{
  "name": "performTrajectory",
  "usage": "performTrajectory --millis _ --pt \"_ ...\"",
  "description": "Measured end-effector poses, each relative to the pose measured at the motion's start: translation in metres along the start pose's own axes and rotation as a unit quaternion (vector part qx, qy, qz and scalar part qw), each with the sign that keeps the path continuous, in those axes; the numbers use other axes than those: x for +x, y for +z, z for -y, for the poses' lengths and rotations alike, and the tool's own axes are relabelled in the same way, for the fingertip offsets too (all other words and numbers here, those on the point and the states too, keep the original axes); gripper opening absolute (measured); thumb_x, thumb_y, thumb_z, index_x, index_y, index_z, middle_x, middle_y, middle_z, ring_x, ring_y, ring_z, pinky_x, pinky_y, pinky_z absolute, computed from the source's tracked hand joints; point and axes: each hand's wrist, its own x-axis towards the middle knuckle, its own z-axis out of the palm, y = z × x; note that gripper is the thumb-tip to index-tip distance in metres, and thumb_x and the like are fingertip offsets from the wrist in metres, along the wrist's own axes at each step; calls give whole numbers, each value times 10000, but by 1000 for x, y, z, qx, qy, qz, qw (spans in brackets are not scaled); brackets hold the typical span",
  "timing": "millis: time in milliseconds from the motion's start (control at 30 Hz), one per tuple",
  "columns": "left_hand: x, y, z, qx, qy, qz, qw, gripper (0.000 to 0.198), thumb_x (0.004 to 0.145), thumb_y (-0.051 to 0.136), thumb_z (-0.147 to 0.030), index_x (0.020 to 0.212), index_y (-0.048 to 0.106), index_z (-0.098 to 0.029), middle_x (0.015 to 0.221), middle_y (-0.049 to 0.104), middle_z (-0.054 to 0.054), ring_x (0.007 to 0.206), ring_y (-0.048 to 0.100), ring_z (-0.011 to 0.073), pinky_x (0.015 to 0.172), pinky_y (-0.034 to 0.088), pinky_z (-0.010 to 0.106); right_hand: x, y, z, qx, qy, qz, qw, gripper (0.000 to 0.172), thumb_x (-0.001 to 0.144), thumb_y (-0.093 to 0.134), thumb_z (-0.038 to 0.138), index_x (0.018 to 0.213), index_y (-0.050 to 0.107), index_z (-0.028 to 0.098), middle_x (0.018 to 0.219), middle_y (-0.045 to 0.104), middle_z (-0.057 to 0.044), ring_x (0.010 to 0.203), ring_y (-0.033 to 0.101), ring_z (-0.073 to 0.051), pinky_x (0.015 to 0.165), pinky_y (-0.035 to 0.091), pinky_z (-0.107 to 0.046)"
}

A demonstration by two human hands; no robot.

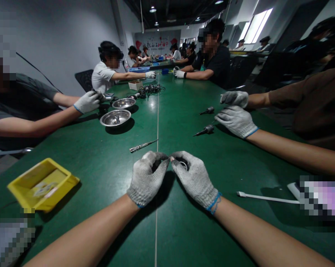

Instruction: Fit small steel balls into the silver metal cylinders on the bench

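Note:
Both my hands wear grey knit gloves and meet over the green table (100, 155). My left hand (146, 178) is curled shut around a small dark part that I cannot make out. My right hand (193, 178) is also closed, pinching a small dark ring-like part with a pale tip showing where the fingers of both hands touch. A slim metal screwdriver (143, 145) lies on the table just beyond my left hand.
A yellow tray (41, 183) sits near left. Two steel bowls (116, 118) stand further left by a co-worker's gloved hand (86, 102). Another person's gloved hands (235, 118) rest at right near two dark tools (205, 130). A white cable (267, 198) lies near right.

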Motion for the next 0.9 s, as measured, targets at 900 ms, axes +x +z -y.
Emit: performTrajectory --millis 900 --pt "-1 -2 -1 -12 17 11 1000 92 944 652 -189 932 743 -188 867 758 48 778 725 166 754 594 273 0 -2 2 -6 3 8 1000 202 928 585 315 858 732 195 783 767 -49 712 714 -204 663 560 -282"
